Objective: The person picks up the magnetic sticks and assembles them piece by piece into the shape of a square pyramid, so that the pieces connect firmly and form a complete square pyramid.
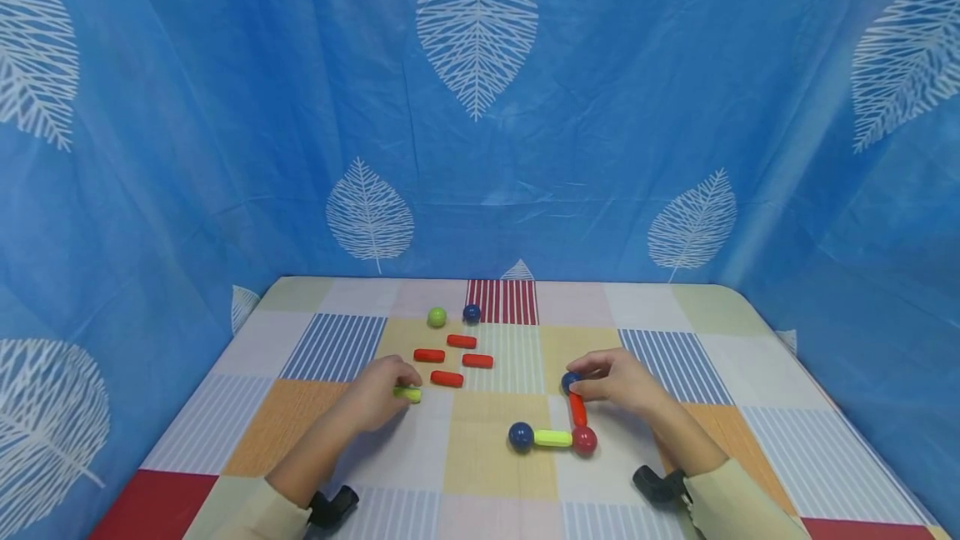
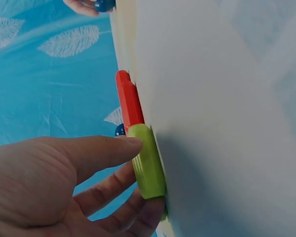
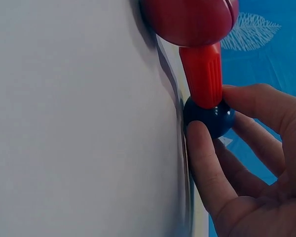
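Note:
On the left of the table my left hand pinches a yellow-green ribbed rod between thumb and fingers. That rod lies close along the cloth, and the fingers cover part of it. My right hand grips a dark blue ball with thumb and fingertips around it. From this ball a red rod runs to a red ball. A second yellow-green rod links the red ball to another dark blue ball, so the joined pieces form an angled shape on the table.
Several loose red rods lie near the middle, just right of the left hand. Behind them sit a green ball and a dark blue ball. A patchwork cloth covers the table, with blue leaf-print curtains around it.

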`<action>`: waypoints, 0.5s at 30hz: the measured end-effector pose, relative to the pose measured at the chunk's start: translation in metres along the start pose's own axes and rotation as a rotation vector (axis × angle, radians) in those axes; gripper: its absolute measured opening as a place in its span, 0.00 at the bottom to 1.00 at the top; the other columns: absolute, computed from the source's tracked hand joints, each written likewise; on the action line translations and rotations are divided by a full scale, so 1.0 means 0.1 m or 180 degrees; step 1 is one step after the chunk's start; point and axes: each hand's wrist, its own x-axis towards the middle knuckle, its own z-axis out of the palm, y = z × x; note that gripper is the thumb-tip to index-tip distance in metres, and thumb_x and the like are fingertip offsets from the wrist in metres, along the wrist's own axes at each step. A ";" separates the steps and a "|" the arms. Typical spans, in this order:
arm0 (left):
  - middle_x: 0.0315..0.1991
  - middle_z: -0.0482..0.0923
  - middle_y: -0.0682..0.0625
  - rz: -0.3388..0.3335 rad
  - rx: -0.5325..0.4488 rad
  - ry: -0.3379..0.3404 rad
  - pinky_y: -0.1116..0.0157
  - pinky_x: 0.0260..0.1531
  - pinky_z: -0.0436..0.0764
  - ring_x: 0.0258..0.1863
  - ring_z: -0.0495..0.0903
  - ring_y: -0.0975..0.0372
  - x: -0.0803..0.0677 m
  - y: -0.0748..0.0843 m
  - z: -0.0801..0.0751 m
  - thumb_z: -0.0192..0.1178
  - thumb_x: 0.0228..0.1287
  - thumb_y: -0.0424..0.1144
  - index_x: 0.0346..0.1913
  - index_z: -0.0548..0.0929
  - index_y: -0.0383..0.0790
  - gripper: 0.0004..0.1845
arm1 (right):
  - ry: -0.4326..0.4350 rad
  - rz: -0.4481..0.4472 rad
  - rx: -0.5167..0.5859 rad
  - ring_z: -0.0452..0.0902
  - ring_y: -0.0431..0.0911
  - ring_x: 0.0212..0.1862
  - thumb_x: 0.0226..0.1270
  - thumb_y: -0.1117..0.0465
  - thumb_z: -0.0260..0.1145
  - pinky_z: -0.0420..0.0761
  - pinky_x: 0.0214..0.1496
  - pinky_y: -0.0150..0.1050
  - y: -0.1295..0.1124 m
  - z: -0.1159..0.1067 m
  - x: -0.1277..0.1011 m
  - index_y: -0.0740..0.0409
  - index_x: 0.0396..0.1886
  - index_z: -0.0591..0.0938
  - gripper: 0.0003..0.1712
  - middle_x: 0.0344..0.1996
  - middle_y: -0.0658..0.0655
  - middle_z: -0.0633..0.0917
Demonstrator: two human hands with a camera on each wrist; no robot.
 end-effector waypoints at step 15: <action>0.34 0.81 0.56 0.0056 -0.0135 -0.0112 0.59 0.46 0.83 0.37 0.76 0.63 0.03 -0.10 0.00 0.72 0.55 0.22 0.38 0.90 0.46 0.15 | -0.0009 -0.0028 0.0059 0.83 0.47 0.45 0.61 0.61 0.77 0.88 0.45 0.39 0.00 0.00 0.01 0.58 0.50 0.89 0.17 0.47 0.57 0.89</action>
